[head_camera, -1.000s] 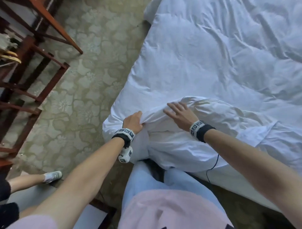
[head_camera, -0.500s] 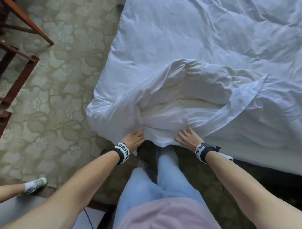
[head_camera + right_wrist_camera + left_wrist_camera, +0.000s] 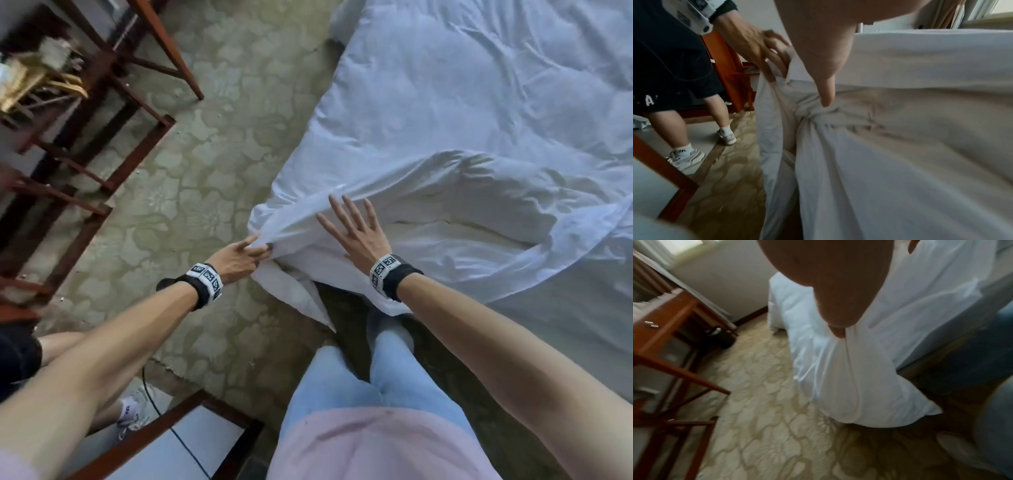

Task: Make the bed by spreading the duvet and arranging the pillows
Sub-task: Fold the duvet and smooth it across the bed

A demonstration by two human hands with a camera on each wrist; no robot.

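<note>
A white duvet (image 3: 479,113) lies rumpled over the bed, with a folded-back flap near the foot corner. My left hand (image 3: 241,255) pinches the duvet's corner fabric (image 3: 274,240) at the bed's near left corner; the right wrist view shows the left hand's fingers (image 3: 774,65) curled into the cloth (image 3: 838,146). My right hand (image 3: 352,226) lies flat on the duvet just right of that corner, fingers spread and straight. In the left wrist view the duvet corner (image 3: 849,386) hangs down toward the carpet. No pillows are in view.
Patterned green carpet (image 3: 191,178) covers the floor left of the bed. A red-brown wooden rack (image 3: 113,120) stands at the left. Another person's legs in white sneakers (image 3: 684,159) stand close by at the left, beside a wooden frame (image 3: 171,431).
Both hands rose from the hanging lower edge to the bed's corner. My left hand now pinches the corner fabric and my right hand has flattened on top with spread fingers.
</note>
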